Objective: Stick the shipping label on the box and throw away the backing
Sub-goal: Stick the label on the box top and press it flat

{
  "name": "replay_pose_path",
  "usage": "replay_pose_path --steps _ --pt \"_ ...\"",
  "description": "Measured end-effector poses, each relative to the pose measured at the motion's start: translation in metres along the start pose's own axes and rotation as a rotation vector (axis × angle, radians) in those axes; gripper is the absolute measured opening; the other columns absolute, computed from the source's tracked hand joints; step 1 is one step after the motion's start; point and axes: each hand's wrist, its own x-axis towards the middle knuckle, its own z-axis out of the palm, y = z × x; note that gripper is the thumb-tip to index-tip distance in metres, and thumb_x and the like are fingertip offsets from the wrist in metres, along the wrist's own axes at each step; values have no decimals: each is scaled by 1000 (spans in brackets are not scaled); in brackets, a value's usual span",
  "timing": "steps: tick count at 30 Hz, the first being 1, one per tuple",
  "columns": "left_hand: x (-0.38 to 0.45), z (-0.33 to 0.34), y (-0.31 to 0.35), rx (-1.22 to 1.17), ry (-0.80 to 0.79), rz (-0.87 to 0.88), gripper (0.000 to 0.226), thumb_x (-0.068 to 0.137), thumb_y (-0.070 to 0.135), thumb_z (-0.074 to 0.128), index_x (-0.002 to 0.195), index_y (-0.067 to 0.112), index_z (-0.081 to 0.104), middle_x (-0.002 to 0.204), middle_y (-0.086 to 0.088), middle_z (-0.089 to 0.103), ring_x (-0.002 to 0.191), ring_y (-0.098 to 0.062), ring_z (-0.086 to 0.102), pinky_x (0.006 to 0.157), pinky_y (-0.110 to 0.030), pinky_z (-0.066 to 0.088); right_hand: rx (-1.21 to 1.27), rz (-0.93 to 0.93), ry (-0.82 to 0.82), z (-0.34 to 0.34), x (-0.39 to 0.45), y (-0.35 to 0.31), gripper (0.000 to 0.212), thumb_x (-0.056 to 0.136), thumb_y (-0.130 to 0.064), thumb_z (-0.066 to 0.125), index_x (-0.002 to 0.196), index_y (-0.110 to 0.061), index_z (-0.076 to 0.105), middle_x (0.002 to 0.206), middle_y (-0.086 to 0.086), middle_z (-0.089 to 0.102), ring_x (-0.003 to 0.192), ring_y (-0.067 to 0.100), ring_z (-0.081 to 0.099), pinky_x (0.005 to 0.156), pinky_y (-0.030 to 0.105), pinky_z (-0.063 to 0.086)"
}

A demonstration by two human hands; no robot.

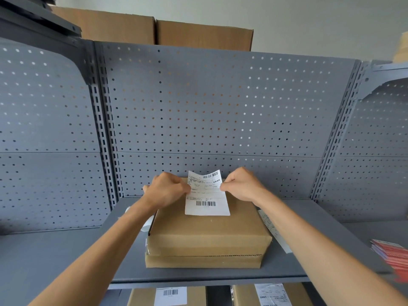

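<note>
Labelled cartons [170, 297] are seen on the lower tier, below the grey shelf [66, 250]. On that shelf a box [207, 237] is set against the pegboard [209, 107]. Over its far top, a label [206, 195] is held up by both edges: pinched at left by the left hand [166, 189], at right by the right hand [242, 184], fingers clenched on the paper. Its upper part is curled fwd, barcode end resting on the lid. Red packets [390, 255] are stacked at far right.

White shipping label [207, 195] with black barcodes, brown box [207, 235], grey perforated back panel [209, 107].
</note>
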Motion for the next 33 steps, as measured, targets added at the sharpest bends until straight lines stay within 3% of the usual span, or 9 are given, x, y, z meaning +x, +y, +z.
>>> replay_pose_path --steps 3,5,9,14,21,25,28,30,33 --pt "-2 3 -1 66 22 17 24 83 39 67 79 18 80 99 8 77 109 -26 55 94 -45 26 -25 -6 -11 7 1 3 23 76 -20 65 75 3 63 67 14 52 69 17 41 67 32 34" --pt "-3 5 -4 99 24 25 24 83 38 67 81 17 79 100 8 76 108 -27 52 91 -44 24 -61 -26 -31 9 -1 3 19 79 -19 65 65 -12 54 61 8 37 66 20 34 63 31 31" --pt "-3 6 -6 127 11 41 25 80 40 65 79 19 79 104 9 76 108 -28 52 91 -45 26 -88 -54 -30 9 1 6 30 79 -18 64 58 -18 43 61 2 32 63 21 31 61 31 31" --pt "1 5 -4 137 2 38 21 83 37 67 75 23 80 105 14 75 112 -27 53 103 -51 31 -70 -65 -19 9 4 6 30 77 -16 65 57 -18 42 58 1 30 62 20 31 61 30 29" --pt "-1 7 -3 178 26 84 23 82 34 67 77 14 78 85 11 72 101 -23 52 90 -45 27 -133 -83 -30 12 6 10 50 75 -15 65 44 -20 26 43 -8 19 50 19 24 56 29 25" --pt "-1 8 -3 209 34 109 24 83 34 64 76 16 78 91 12 72 107 -24 48 91 -45 26 -189 -92 -18 14 7 11 47 74 -17 65 44 -18 28 41 -9 21 50 19 26 58 30 27" --pt "-2 10 -1 255 43 121 24 84 35 64 76 17 77 95 9 71 110 -23 43 91 -43 24 -234 -92 3 17 6 11 36 74 -20 65 48 -17 40 46 -3 39 53 23 40 65 32 40" --pt "-4 10 0 281 40 127 24 84 35 65 68 18 71 92 7 69 111 -23 43 91 -43 24 -244 -89 19 19 6 11 22 74 -23 66 57 -14 56 62 4 64 64 27 59 77 36 50" --pt "-6 9 0 303 44 137 32 82 35 66 55 23 57 85 5 64 109 -23 43 91 -43 26 -232 -83 32 19 7 13 23 75 -26 67 73 -3 69 83 5 77 83 26 70 84 38 51"
